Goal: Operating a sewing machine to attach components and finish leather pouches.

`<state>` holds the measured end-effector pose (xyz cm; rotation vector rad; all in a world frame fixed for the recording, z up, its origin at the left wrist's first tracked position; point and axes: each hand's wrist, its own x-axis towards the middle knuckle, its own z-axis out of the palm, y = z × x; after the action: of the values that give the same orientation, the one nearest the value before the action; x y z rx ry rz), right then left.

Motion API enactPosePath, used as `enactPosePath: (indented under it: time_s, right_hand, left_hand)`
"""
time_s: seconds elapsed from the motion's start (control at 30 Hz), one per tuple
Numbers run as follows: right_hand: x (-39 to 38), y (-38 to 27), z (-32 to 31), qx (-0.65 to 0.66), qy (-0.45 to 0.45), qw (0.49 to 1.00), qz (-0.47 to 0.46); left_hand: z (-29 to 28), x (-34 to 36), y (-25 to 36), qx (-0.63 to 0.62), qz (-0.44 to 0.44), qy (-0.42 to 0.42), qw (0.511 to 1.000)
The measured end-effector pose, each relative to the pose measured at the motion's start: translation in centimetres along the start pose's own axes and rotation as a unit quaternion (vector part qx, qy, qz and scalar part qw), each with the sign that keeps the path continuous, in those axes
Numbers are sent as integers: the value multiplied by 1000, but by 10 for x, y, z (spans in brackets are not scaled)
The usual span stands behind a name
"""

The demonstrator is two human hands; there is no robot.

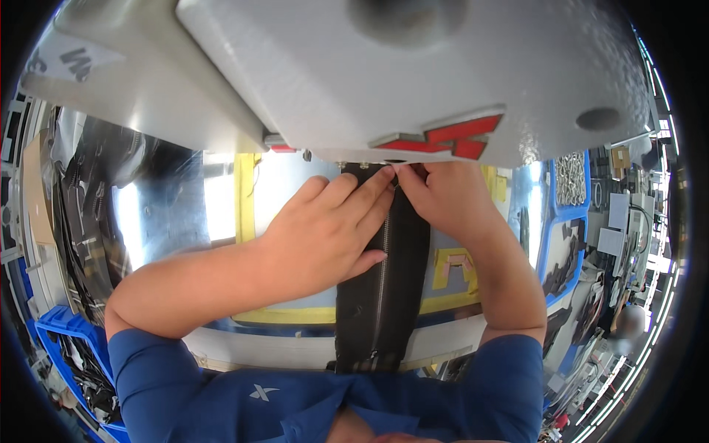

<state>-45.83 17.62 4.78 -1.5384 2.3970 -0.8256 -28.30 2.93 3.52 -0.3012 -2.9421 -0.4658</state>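
A long black fabric piece with a metal zipper point(382, 295) runs from beneath the grey machine head down over the table's front edge. My left hand point(325, 229) lies flat on its upper left part, fingers stretched forward and the index fingertip beside the zipper's far end. From the right, my right hand point(447, 196) comes in with thumb and fingers drawn together at that same end. What the right fingers pinch is too small to make out. The machine's body point(317, 88), light grey with red marks, hangs over the fingertips and hides the spot beyond them.
Yellow tape point(288, 316) borders the work plate. Dark zippered material point(92, 199) is heaped at the left. A blue crate point(70, 321) with black pieces stands at lower left. At right are blue bins, one with metal parts point(570, 179), another with dark pieces point(563, 255).
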Motion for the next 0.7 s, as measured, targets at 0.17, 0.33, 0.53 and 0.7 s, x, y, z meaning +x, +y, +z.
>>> enactPosePath:
  time_s: [0.17, 0.33, 0.53, 0.7]
  right_hand:
    - [-13, 5, -1, -46, -11, 999, -15]
    - [-36, 4, 9, -123, 51, 981, -141]
    - [-33, 3, 7, -156, 26, 975, -155]
    - [-29, 1, 5, -157, 16, 976, -153]
  left_hand:
    - [-3, 5, -2, -35, -10, -1, 999]
    - [-3, 6, -3, -89, -29, 12, 996]
    - [5, 5, -8, -98, -31, 46, 994]
    - [3, 2, -8, -46, -21, 40, 998]
